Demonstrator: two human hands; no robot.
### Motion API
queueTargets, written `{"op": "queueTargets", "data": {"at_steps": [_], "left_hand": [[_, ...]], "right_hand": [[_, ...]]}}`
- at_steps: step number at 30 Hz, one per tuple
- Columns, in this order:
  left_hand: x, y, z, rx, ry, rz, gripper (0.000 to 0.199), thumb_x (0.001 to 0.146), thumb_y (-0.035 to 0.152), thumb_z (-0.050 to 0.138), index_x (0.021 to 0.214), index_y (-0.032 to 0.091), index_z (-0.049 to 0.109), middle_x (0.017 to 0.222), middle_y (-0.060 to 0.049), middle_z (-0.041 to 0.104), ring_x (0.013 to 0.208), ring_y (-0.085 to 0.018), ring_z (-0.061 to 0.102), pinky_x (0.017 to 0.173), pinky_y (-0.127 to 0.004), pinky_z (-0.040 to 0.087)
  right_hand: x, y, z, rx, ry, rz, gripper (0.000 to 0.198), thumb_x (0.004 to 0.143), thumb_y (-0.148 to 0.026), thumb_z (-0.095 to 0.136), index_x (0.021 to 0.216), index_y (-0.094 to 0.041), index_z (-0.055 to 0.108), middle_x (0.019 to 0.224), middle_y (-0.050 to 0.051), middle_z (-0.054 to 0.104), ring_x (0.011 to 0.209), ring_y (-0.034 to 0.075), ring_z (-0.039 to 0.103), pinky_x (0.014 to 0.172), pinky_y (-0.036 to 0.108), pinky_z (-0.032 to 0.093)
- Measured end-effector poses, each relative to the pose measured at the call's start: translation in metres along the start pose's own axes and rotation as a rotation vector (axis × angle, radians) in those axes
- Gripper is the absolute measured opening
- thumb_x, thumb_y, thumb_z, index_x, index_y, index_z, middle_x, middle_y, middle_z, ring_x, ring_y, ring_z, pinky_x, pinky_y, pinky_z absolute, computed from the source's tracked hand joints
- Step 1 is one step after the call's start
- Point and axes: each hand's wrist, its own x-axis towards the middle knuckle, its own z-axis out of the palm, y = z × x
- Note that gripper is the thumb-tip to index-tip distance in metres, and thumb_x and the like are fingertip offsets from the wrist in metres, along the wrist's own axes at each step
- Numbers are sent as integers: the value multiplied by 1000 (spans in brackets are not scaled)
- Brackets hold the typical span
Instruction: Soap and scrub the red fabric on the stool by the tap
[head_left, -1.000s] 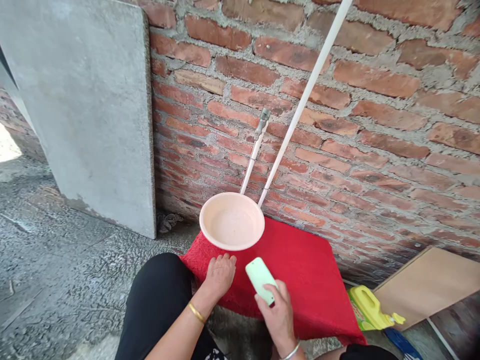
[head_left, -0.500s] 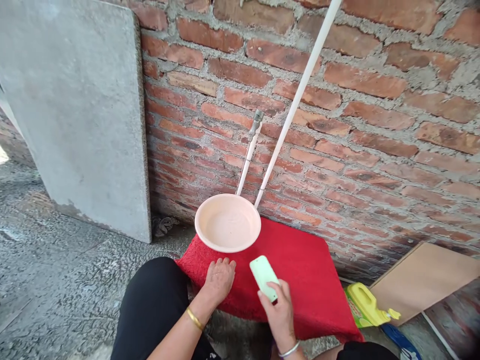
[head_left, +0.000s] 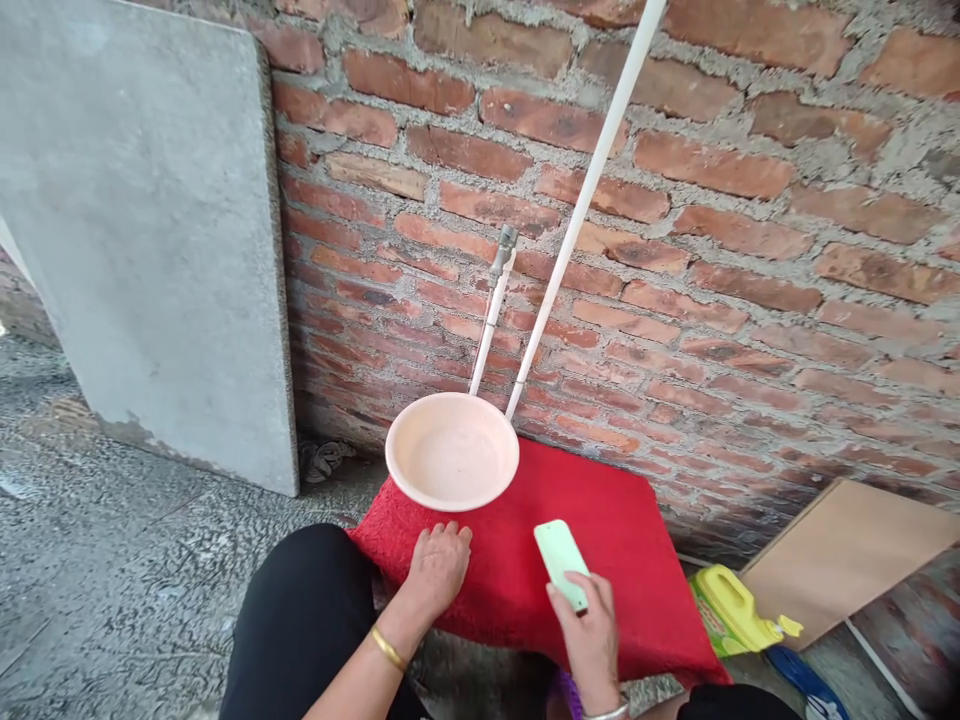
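A pale green, flat, rounded oblong piece [head_left: 559, 558] with small dark marks near its ends is held by my right hand [head_left: 591, 625], thumb on one edge and fingers on the other. I cannot make out its exact kind. It is over the red cloth [head_left: 600, 510]. My left hand [head_left: 439, 570] rests palm down on the cloth's near part, fingers laid forward and slightly bent, holding nothing. Just beyond those fingertips sits a pale pink plastic basin [head_left: 452, 455], with no object visible inside.
Behind stands a brick wall [head_left: 720, 230] with a white pipe [head_left: 574, 220] and a grey tap [head_left: 504, 250]. A concrete slab [head_left: 165, 240] leans at left. At right are a yellow jug [head_left: 731, 605], a cardboard sheet [head_left: 847, 560] and a blue slipper [head_left: 806, 680].
My right hand has moved to the right with the pale green piece. My left hand stays on the cloth. The view has shifted slightly.
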Motion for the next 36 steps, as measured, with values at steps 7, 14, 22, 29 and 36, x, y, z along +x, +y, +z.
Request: {"op": "queueTargets", "data": {"at_steps": [7, 14, 22, 29, 36], "left_hand": [[-2, 6, 10, -14, 52, 65, 32, 94, 26, 46, 119, 22, 65, 130, -13, 60, 123, -31, 53, 102, -48, 41], [1, 2, 55, -19, 4, 123, 82, 76, 59, 70, 148, 31, 42, 159, -14, 33, 148, -40, 19, 117, -64, 13], [8, -7, 73, 121, -21, 144, 125, 49, 61, 86, 154, 38, 21, 165, -14, 12, 149, -44, 9, 115, -70, 6], [12, -6, 73, 171, 15, 92, 122, 53, 60, 84, 154, 37, 20, 164, -16, 13, 149, -45, 8, 113, -72, 7], [13, -8, 83, 209, 77, 69, 118, 56, 60, 83, 153, 39, 18, 164, -16, 16, 150, -42, 9, 114, -70, 5]], "right_hand": [[-5, -11, 12, -36, -104, -130, 37, 77, -62, 64, 89, -29, 73, 97, 5, 64, 89, 24, 64, 83, 37, 51], [14, 19, -23, -26, 120, 157, 60, 64, -80, 62, 87, -25, 73, 91, 5, 62, 86, 26, 64, 79, 38, 52], [-12, -1, -6, -5, -145, -101, 30, 74, -55, 68, 90, -30, 73, 95, 3, 65, 90, 24, 65, 82, 36, 52], [7, 35, -39, 41, 123, 208, 48, 65, -69, 68, 84, -25, 72, 90, 5, 63, 84, 26, 65, 77, 37, 53], [-17, 3, -19, 80, -231, -134, 20, 69, -40, 72, 87, -31, 73, 92, 1, 65, 88, 22, 65, 78, 31, 53]]}}
